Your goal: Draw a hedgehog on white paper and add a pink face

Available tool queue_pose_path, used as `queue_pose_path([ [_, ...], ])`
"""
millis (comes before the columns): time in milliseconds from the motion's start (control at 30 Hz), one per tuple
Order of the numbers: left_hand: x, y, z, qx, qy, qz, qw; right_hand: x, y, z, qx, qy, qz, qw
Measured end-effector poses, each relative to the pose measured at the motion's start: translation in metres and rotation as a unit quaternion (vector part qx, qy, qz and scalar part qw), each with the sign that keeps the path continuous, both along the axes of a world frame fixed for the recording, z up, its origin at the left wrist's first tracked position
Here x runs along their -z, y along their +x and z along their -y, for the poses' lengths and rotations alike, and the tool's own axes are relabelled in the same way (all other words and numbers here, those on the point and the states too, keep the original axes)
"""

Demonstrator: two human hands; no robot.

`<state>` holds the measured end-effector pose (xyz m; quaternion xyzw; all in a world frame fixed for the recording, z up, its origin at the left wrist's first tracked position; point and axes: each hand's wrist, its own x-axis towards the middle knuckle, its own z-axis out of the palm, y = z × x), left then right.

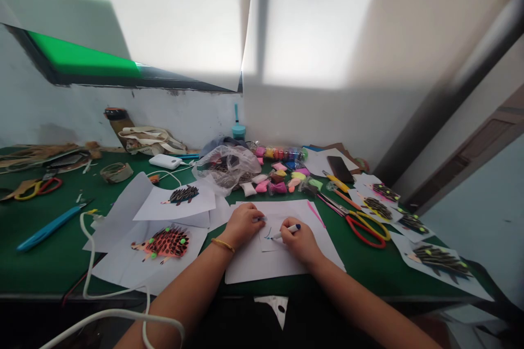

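Observation:
My right hand (299, 240) is closed round a white marker (286, 231) with a dark blue end, its tip low over a small white sheet (272, 244). A short blue curved line shows on that sheet beside the tip. The small sheet lies on larger white paper (249, 270) in front of me. At the small sheet's left edge rests my left hand (244, 224), fingers bent together near a small pale blue item (259, 219), perhaps the marker's cap. Whether the fingers grip it is unclear.
Hedgehog pictures (166, 242) lie at left and right. Behind the paper are colourful clay packets (277, 187) and a plastic bag (225, 166). Red-handled scissors (366, 232) and a phone (339, 169) lie right; a blue cutter (51, 229) and white cable (88, 262) lie left.

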<state>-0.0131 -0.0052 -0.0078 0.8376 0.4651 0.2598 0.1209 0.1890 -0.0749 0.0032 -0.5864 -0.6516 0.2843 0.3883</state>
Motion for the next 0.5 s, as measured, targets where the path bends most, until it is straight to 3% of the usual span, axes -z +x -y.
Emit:
queue_pose_path([
  [500, -0.004, 0.0002, 0.0023, -0.004, -0.007, -0.006, 1.0, 0.0042, 0.0035, -0.0024, 0.046, 0.017, -0.002, 0.999],
])
